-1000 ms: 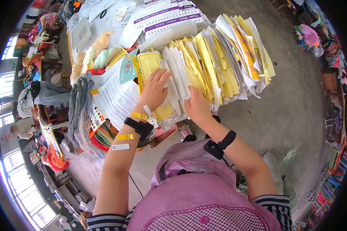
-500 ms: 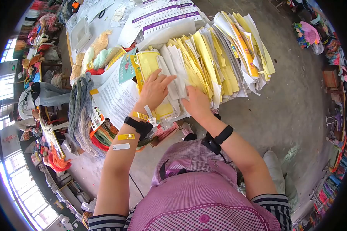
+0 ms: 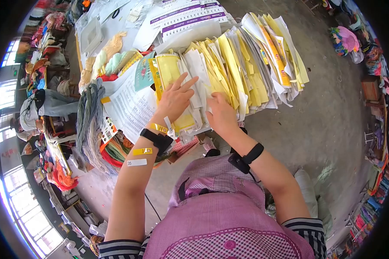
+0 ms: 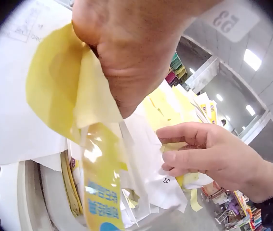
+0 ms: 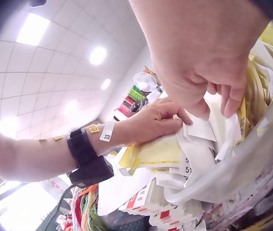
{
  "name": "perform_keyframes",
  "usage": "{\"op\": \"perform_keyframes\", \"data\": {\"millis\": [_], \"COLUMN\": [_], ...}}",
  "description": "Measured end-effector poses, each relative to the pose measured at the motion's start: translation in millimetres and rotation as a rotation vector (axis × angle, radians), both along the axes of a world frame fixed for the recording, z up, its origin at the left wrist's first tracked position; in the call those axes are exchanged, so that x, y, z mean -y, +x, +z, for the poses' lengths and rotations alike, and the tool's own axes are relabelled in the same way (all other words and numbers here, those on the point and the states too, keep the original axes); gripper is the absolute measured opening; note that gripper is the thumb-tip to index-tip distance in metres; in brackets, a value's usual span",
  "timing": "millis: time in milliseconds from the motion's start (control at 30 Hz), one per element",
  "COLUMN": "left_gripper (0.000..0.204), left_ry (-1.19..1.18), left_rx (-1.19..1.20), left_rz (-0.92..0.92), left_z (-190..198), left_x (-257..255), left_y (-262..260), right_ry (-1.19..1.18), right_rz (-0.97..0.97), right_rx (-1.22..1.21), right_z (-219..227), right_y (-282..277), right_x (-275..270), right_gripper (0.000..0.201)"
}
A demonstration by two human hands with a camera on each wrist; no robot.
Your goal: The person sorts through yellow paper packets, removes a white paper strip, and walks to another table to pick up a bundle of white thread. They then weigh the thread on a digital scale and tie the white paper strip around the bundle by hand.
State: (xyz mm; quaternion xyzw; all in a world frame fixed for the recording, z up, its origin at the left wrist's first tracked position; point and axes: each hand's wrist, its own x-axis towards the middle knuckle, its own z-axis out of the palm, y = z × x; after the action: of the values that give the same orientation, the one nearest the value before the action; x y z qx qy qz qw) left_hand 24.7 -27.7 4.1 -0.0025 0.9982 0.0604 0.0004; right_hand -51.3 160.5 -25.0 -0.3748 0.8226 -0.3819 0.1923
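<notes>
My left hand (image 3: 176,101) lies on the near end of a long row of paper packets, its fingers spread over a yellow packet (image 3: 167,68) and the white packets (image 3: 194,62) beside it. In the left wrist view a yellow flap (image 4: 49,89) of paper shows below that hand. My right hand (image 3: 222,116) is just to the right, fingers bent at the top edges of the row. Its thumb and fingers hold a white packet (image 4: 148,185) marked 56. Numbers also show on the white packets in the right wrist view.
Yellow and grey packets (image 3: 255,77) fill the right of the row. Printed sheets (image 3: 132,108) and hanging yarn (image 3: 88,116) are at the left. Purple-banded cards (image 3: 194,26) and a clear plastic box (image 3: 91,39) lie behind. Another person (image 3: 52,105) is at far left.
My left hand's fingers have spread and shifted slightly across the white packets. The right hand has moved slightly among the packet tops, staying close by.
</notes>
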Motion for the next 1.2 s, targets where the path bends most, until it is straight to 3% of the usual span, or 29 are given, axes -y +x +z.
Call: {"op": "perform_keyframes", "data": {"millis": [167,267,333,367,433,567,633,733,867,1200], "left_gripper": [0.012,0.019,0.02,0.02,0.016,0.016,0.014,0.016,0.019,0.013], "left_ry": [0.005,0.065,0.097,0.096,0.045,0.203,0.116,0.14,0.139,0.1], "left_rx": [-0.019,0.096,-0.069,-0.069,0.009,-0.087,-0.013,-0.033,-0.008,0.002], "left_rz": [-0.086,-0.004,0.0,0.001,-0.016,0.133,0.073,0.034,0.006,-0.002], "left_z": [-5.5,-3.6,-3.1,-2.2,0.6,-0.3,-4.3,-7.0,-4.3,-3.4], "left_x": [3.1,1.4,0.2,0.4,0.7,-10.2,-6.1,-0.7,-1.5,1.8], "left_y": [0.4,0.0,1.1,1.7,1.0,-4.7,-4.2,-0.5,0.4,5.7], "right_ry": [-0.026,-0.125,-0.167,-0.167,-0.004,-0.023,-0.176,-0.276,-0.319,-0.38], "right_rz": [0.208,0.16,-0.109,-0.109,-0.13,0.019,0.135,0.163,0.097,0.295], "right_rx": [-0.114,-0.09,-0.321,-0.321,-0.275,-0.174,-0.152,-0.119,-0.071,0.072], "right_z": [-16.1,-15.4,-7.1,-8.6,-10.0,-2.3,-7.1,-15.7,-21.4,-22.7], "right_y": [2.7,-1.4,-5.3,-6.7,-10.0,-12.1,-4.0,7.1,12.7,15.4], "right_x": [-3.7,-2.7,2.0,3.1,3.7,-3.1,-4.4,-7.3,-9.0,-18.0], "right_gripper": [0.029,0.03,0.032,0.032,0.037,0.033,0.028,0.025,0.023,0.014]}}
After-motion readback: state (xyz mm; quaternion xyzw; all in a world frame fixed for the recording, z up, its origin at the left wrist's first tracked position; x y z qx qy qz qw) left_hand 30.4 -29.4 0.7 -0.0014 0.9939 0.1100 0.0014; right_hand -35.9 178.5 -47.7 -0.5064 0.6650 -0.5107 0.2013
